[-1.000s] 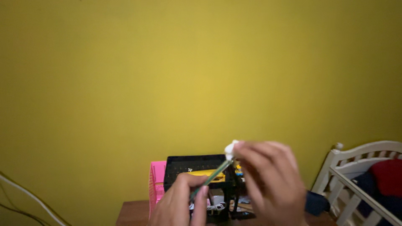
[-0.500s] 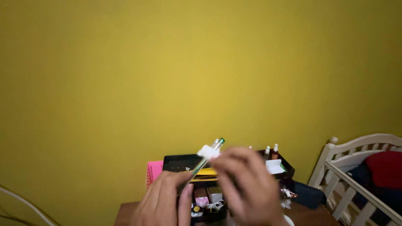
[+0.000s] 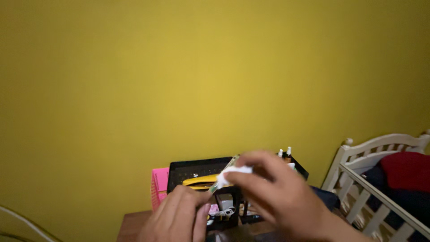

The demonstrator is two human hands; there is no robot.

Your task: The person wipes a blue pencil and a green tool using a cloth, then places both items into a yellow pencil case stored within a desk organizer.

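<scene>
My left hand [image 3: 179, 217] grips the lower end of a thin green pen-like stick [image 3: 214, 187], which slants up to the right. My right hand [image 3: 277, 195] pinches a small white wad of tissue or cloth [image 3: 234, 172] against the stick's upper part, hiding its tip. Both hands hover low in the view, in front of a black desk organiser [image 3: 197, 170].
The organiser holds a yellow item [image 3: 201, 180], white cables and small bottles [image 3: 284, 154] on a brown tabletop [image 3: 132, 224]. A pink basket [image 3: 159, 181] stands to its left. A white crib rail [image 3: 371, 179] with red and dark cloth is at right. A yellow wall fills the background.
The white wad slid down and up along the stick in my right hand. The stick's tip, bare half a second ago, is covered again. The view shifted slightly right.
</scene>
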